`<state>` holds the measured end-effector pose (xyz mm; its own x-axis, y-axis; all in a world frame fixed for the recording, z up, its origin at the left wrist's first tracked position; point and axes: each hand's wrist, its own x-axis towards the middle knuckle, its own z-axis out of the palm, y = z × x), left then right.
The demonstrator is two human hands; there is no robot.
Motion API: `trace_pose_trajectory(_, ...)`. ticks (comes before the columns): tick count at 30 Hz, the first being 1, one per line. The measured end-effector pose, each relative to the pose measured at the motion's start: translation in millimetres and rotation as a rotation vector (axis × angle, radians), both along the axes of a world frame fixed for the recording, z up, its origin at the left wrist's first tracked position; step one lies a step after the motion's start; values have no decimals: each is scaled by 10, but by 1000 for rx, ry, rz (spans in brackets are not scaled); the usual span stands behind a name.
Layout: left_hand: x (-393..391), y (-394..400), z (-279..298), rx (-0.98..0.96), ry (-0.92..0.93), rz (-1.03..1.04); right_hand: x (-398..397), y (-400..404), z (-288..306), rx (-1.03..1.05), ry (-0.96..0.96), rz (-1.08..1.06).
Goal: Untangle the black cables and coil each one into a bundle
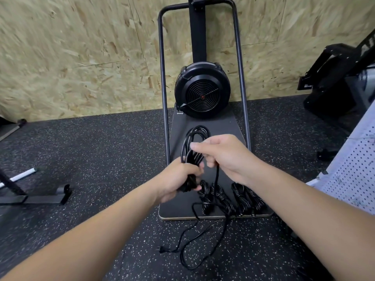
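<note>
Left hand (179,180): fingers (197,171) clenched around the lower end of a coil of black cable (193,142), the gathered strands bunched in the fist and the loops standing up above it. Right hand (225,157): fingers (211,162) curled closed on a single strand (217,179) of the same cable, just right of the coil, thumb extended toward the loops. The two hands sit close together, nearly touching, held above the platform (223,126). From the right hand the strand drops straight down, crosses the near edge of the platform and trails onto the floor (101,151) in loose, overlapping loops (190,246); its plug (162,249) lies on the floor at the left end of the slack. Four coiled bundles (231,197) of black cable lie side by side on the near part of the platform, below and right of the hands. Platform is the dark base of a machine with a round black fan housing (202,90) and a tubular frame (162,78), standing against a chipboard wall (81,57). Floor is black speckled rubber. Both forearms bare, reaching in from the lower edge of the view.
</note>
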<state>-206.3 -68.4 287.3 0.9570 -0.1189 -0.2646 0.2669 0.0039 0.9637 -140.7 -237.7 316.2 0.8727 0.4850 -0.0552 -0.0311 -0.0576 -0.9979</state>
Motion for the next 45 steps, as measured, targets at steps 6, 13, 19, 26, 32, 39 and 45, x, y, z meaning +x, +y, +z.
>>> trace_pose_trajectory(6,85,176,80,-128,-62,152,-38,-80,-264,-363,-134,13)
trace_pose_trajectory(13,89,347,91,82,-132,97,15,-102,-30,-237,-297,-23)
trace_pose_trajectory(19,-47,81,17,104,-100,-60,4,-43,191,-26,-318,-199)
trace_pose_trajectory(26,-51,-101,-43,76,-92,-77,93,-176,209,-239,-641,-372)
trace_pose_trajectory(32,-15,-109,-54,194,-197,-125,189,-211,114,-208,-286,-108)
trace_pose_trajectory(39,6,-127,-34,30,-159,-150,156,-39,34,80,-16,-71)
trace_pose_trajectory(45,143,-12,-85,-47,-188,230,-46,16,2,-90,73,90)
